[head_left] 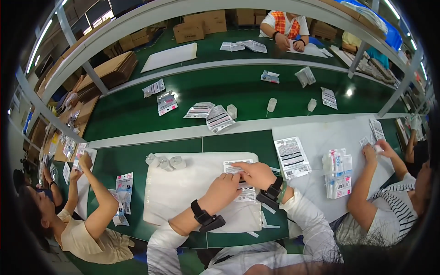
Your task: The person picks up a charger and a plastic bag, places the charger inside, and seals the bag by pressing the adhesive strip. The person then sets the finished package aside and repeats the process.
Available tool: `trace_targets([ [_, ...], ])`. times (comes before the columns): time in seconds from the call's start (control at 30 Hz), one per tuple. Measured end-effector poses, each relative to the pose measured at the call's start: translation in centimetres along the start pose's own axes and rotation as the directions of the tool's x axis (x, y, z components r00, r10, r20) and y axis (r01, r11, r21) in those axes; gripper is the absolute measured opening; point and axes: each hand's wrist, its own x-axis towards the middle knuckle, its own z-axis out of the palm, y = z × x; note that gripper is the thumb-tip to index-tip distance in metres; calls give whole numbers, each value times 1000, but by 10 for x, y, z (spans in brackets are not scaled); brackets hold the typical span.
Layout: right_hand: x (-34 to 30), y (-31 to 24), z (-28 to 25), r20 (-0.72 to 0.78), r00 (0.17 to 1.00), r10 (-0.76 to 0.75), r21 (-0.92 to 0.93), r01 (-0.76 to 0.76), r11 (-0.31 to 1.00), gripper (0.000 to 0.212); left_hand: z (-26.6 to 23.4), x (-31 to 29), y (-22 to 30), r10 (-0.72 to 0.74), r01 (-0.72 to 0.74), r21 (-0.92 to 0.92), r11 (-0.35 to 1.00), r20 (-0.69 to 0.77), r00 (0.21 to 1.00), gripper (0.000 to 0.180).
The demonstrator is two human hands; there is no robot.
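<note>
A flat pouch with printed white panels (246, 196) lies on a white padded sheet (183, 201) in front of me. My left hand (223, 185) rests against it with the fingers bent and held together. Whatever may be between those fingertips is hidden. My right hand (259, 175) lies over the pouch's upper part, its index finger stretched left across the print and the thumb apart from it. Both wrists wear black bands with a small box. Several small clear plastic pieces (178, 162) sit at the sheet's upper left corner.
Pink-and-blue pouches (124, 189) lie left of the sheet. To the right are a printed pouch (293, 158) and a pouch stack (338, 176). Paper strips (270, 220) lie by the sheet's right edge. A grey rail (183, 136) crosses behind. Co-workers sit on both sides.
</note>
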Motion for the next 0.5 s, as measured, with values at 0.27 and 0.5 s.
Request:
trace_targets([
  [0.27, 3, 7, -3, -35, 991, -130, -21, 129, 991, 40, 3, 26, -15, 250, -248, -25, 968, 94, 964, 21],
  [0.5, -1, 35, -3, -10, 949, -316, -21, 316, 949, 41, 7, 13, -4, 273, -285, -270, 920, -82, 959, 18],
])
